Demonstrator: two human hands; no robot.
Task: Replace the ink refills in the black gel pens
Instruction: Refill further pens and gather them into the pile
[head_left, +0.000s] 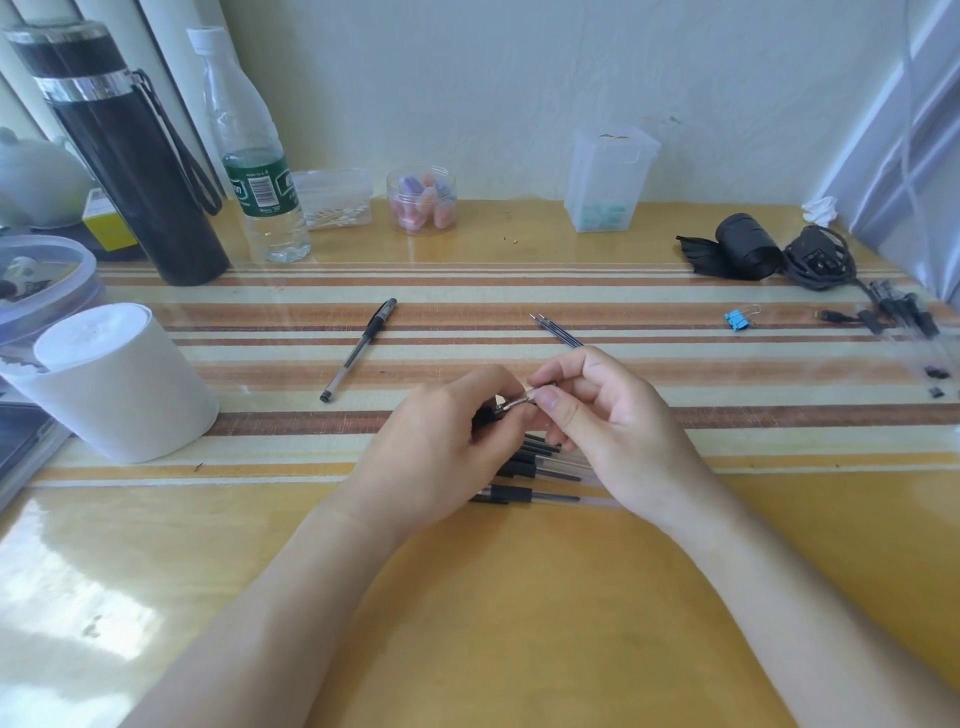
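My left hand (447, 441) grips the black barrel of a gel pen at mid table. My right hand (597, 410) pinches that pen's silver metal tip (519, 401) between thumb and forefinger. Both hands touch the same pen. Beneath them lie several black gel pens (524, 470) side by side, partly hidden by my hands. A capped gel pen (358, 349) rests alone to the left, lying diagonally. Two thin ink refills (557, 330) lie just beyond my right hand.
A white cup (124, 384) stands at left, with a black flask (124, 156) and a water bottle (254, 156) behind it. Small plastic jars (421, 200) line the wall. A blue binder clip (740, 318), black cable (821, 260) and more pen parts (909, 312) sit at right.
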